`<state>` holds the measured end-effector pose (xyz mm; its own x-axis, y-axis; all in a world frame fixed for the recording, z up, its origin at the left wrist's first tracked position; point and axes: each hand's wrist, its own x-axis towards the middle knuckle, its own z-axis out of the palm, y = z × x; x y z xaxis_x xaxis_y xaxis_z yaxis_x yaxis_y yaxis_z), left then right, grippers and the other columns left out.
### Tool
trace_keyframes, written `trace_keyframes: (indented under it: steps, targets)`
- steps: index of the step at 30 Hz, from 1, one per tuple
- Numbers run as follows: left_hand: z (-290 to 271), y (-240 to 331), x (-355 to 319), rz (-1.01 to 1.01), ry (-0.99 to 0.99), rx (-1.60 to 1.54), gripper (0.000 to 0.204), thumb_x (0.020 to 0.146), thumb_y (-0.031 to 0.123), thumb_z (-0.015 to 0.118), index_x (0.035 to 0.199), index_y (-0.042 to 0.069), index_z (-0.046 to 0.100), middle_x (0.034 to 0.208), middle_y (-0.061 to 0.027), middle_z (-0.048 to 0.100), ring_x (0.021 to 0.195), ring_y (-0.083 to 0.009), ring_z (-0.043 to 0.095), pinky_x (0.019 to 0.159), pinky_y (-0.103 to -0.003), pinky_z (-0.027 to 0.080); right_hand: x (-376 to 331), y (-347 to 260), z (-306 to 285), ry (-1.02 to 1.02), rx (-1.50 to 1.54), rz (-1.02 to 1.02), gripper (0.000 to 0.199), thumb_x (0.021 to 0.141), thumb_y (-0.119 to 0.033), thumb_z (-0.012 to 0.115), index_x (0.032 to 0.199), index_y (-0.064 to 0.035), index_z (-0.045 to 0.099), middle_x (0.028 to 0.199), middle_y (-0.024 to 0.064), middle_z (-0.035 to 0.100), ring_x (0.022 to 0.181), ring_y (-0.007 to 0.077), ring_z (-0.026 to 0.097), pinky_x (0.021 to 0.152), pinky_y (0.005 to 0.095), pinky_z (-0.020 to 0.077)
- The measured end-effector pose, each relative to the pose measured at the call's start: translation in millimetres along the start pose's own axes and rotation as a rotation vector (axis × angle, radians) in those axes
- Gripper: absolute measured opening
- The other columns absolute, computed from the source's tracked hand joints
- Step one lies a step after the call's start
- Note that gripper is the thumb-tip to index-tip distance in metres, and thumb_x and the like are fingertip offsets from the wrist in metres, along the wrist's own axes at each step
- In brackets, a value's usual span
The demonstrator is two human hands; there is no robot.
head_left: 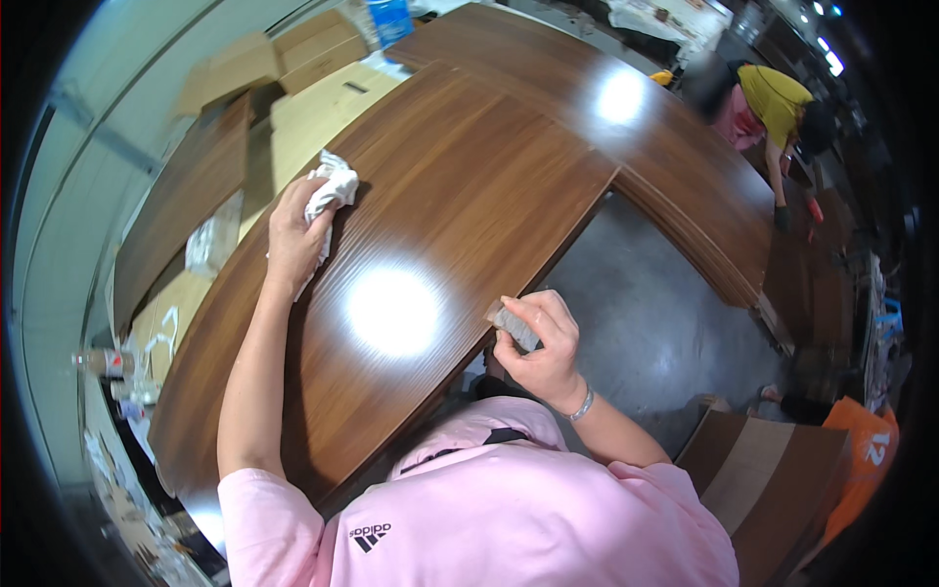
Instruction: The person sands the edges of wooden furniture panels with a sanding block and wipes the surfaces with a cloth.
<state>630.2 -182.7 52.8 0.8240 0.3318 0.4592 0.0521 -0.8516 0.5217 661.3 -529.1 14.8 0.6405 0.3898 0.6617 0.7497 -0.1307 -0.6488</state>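
A large brown wood-grain tabletop (460, 186) with a glossy finish lies in front of me. My left hand (293, 230) is closed round a crumpled white cloth (335, 186) at the board's far left edge. Close to my body, my right hand (543, 342) pinches a small greyish block (518, 328) between thumb and fingers, against or just over the board's near edge. What the block is made of I cannot tell; its near end is partly hidden by my fingers.
An open cardboard box (318, 49) and a pale board (323, 108) stand beyond the left edge. A bottle (106, 363) is at far left. At right, another person in a yellow top (773, 103) bends down. A cardboard box (763, 479) stands by my right elbow.
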Motion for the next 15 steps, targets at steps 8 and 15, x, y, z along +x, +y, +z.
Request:
trace_keyframes:
  steps: [8, 15]
  targets:
    - [-171.1, -67.8, -203.3, -0.121, 0.110, 0.052, 0.034, 0.082, 0.004, 0.067, 0.116, 0.000, 0.064, 0.121, -0.0178, 0.064, 0.116, -0.0321, 0.062, 0.100, -0.036, 0.045, -78.1, -114.3, 69.7, -0.040, 0.050, -0.091, 0.041, 0.061, 0.005, 0.070, 0.102, -0.0004, 0.067, 0.086, 0.0130, 0.060, 0.075, 0.0308, 0.060, 0.066, 0.0389, 0.0514]
    - [-304.1, -112.0, -351.0, -0.156, 0.193, 0.194, 0.032, 0.086, 0.013, 0.069, 0.115, 0.002, 0.064, 0.117, -0.0181, 0.066, 0.109, -0.0345, 0.064, 0.096, -0.037, 0.048, -167.3, -245.9, 148.5, -0.142, 0.083, -0.151, 0.045, 0.060, 0.007, 0.069, 0.104, 0.0013, 0.067, 0.087, 0.0109, 0.059, 0.071, 0.0273, 0.056, 0.062, 0.0365, 0.0477]
